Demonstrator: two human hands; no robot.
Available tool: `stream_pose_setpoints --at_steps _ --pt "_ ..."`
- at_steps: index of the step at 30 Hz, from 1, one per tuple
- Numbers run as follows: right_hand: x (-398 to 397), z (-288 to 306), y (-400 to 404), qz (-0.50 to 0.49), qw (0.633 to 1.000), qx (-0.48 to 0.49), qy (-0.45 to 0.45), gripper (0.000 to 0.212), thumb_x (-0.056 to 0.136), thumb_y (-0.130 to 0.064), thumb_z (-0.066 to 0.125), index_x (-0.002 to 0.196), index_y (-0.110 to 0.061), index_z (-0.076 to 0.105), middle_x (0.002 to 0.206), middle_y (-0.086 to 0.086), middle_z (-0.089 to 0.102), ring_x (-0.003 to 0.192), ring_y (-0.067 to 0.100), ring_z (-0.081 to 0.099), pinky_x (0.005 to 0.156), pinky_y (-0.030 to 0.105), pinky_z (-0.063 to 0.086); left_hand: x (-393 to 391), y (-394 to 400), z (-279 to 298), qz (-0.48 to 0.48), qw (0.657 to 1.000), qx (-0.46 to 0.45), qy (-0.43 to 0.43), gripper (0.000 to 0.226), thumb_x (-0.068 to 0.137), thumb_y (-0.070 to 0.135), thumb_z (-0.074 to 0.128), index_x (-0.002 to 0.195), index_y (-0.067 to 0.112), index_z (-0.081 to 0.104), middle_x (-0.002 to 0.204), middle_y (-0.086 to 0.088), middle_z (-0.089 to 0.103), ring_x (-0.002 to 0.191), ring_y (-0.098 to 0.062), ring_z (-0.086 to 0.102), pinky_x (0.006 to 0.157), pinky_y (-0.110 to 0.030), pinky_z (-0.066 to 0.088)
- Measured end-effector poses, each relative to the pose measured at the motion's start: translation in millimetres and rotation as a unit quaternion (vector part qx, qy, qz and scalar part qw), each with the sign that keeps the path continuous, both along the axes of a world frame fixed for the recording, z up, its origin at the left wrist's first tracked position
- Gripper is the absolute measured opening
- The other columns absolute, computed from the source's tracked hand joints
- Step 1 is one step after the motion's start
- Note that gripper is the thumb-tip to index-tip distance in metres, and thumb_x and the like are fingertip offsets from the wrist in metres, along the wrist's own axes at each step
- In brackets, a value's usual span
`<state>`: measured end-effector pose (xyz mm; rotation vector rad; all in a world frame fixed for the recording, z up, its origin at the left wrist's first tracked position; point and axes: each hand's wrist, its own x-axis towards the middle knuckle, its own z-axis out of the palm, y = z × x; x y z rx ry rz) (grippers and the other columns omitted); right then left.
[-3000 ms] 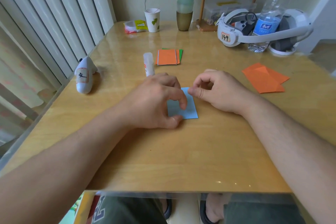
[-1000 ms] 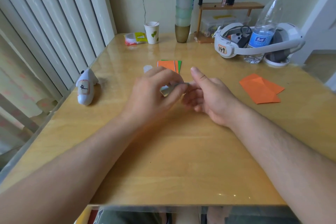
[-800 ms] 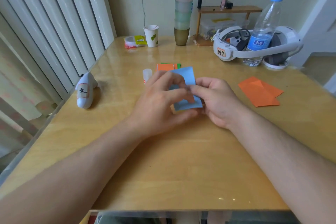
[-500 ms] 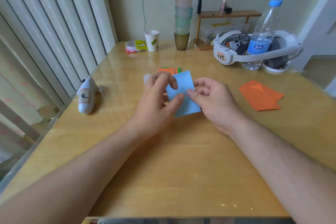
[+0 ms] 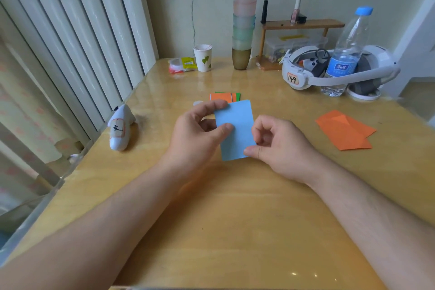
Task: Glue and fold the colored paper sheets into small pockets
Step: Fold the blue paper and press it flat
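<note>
I have the folded blue paper pocket lifted above the wooden table, standing nearly upright between my two hands near the middle of the scene. My left hand pinches its left edge: the thumb presses the near face about halfway down, while the forefinger curls over the far top-left corner. My right hand pinches the lower right corner between thumb and a curled forefinger, the other fingers tucked loosely behind the right edge. So the pocket sits just between the hands, touching both, with its top edge free.

Just beyond it on the table lies a small stack of orange and green paper sheets, partly hidden by the pocket and my left forefinger. The white cap of a glue stick peeks out beside that finger. Well off to the right lie folded orange pockets, overlapping each other. At the far right stand a water bottle and a white headset.
</note>
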<state>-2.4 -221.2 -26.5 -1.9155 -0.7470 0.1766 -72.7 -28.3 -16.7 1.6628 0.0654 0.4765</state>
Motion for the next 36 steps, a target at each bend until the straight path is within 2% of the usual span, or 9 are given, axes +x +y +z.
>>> stream_pose_setpoints --at_steps 5,7,10,14,18,22,25,30,36 --pt "-1.5 0.3 -3.9 0.029 0.998 -0.052 -0.010 0.035 0.080 -0.013 0.088 0.076 -0.031 0.058 0.070 -0.010 0.055 0.066 0.012 0.049 0.066 0.035 0.046 0.1 -1.0 -1.7 -0.003 1.000 -0.011 -0.015 0.033 0.092 0.002 0.075 0.114 0.025 0.069 0.111 0.006 0.070 0.075 -0.009 0.063 0.074 -0.024 0.053" --pt "-4.4 4.3 0.8 0.023 0.999 0.034 0.025 0.035 0.080 -0.016 0.084 0.080 -0.033 0.053 0.078 -0.003 0.060 0.072 0.016 0.055 0.068 0.036 0.049 0.5 -0.3 -1.5 -0.001 1.000 -0.025 -0.013 0.029 0.095 0.006 0.073 0.113 0.028 0.068 0.102 -0.001 0.071 0.075 -0.012 0.063 0.071 -0.027 0.053" --pt "-2.5 10.4 7.0 -0.032 0.971 0.204 0.118 0.033 0.092 -0.009 0.077 0.099 -0.022 0.048 0.095 0.011 0.075 0.080 0.021 0.069 0.067 0.029 0.054 2.7 -0.9 -2.2 -0.012 0.999 -0.044 0.006 0.029 0.096 0.011 0.073 0.118 0.027 0.065 0.086 -0.001 0.069 0.072 -0.014 0.061 0.065 -0.028 0.049" --pt "0.7 13.3 8.5 -0.081 0.943 0.235 0.220 0.031 0.095 -0.010 0.073 0.122 -0.019 0.059 0.098 0.014 0.078 0.084 0.024 0.074 0.075 0.041 0.059 3.2 -6.1 -3.4 -0.053 0.996 -0.071 0.032 0.028 0.096 0.010 0.073 0.121 0.019 0.063 0.087 -0.002 0.072 0.080 -0.017 0.068 0.064 -0.026 0.052" --pt "1.3 13.2 8.0 -0.061 0.933 0.244 0.259 0.004 0.097 -0.006 0.069 0.096 -0.010 0.069 0.084 0.008 0.077 0.078 0.020 0.071 0.082 0.041 0.055 2.8 -9.5 -5.3 -0.065 0.993 -0.081 0.057 0.016 0.099 0.016 0.070 0.113 0.009 0.067 0.094 -0.013 0.077 0.088 -0.019 0.075 0.075 -0.034 0.059" --pt "0.0 11.1 8.8 -0.047 0.937 0.231 0.258 0.002 0.092 -0.015 0.074 0.092 -0.013 0.073 0.089 0.010 0.076 0.087 0.025 0.068 0.092 0.049 0.048 3.5 -8.8 -9.9 -0.068 0.994 -0.070 0.054 0.026 0.095 0.028 0.075 0.101 0.003 0.072 0.105 -0.025 0.074 0.096 -0.031 0.073 0.088 -0.054 0.058" --pt "-3.1 10.1 9.8 -0.034 0.944 0.207 0.253 0.018 0.078 -0.030 0.079 0.087 -0.015 0.076 0.090 0.012 0.076 0.087 0.026 0.067 0.090 0.047 0.048 3.2 -8.7 -10.0 -0.065 0.994 -0.065 0.054 0.021 0.096 0.027 0.074 0.097 0.006 0.074 0.102 -0.019 0.077 0.094 -0.030 0.073 0.089 -0.051 0.057" --pt "0.7 6.7 9.4 -0.053 0.953 0.206 0.217 0.007 0.092 -0.013 0.076 0.088 -0.008 0.072 0.086 0.012 0.075 0.080 0.020 0.070 0.079 0.034 0.055 3.7 -9.9 -10.0 -0.061 0.995 -0.049 0.065 0.016 0.099 0.023 0.071 0.098 0.007 0.076 0.102 -0.017 0.078 0.106 -0.043 0.071 0.098 -0.065 0.053" --pt "2.2 6.4 9.3 -0.077 0.964 0.188 0.172 0.013 0.092 -0.014 0.079 0.084 -0.008 0.071 0.083 0.016 0.072 0.078 0.025 0.066 0.078 0.040 0.053 3.5 -10.3 -8.9 -0.060 0.995 -0.051 0.066 0.015 0.100 0.018 0.068 0.092 0.009 0.075 0.101 -0.018 0.078 0.106 -0.045 0.071 0.099 -0.063 0.054"
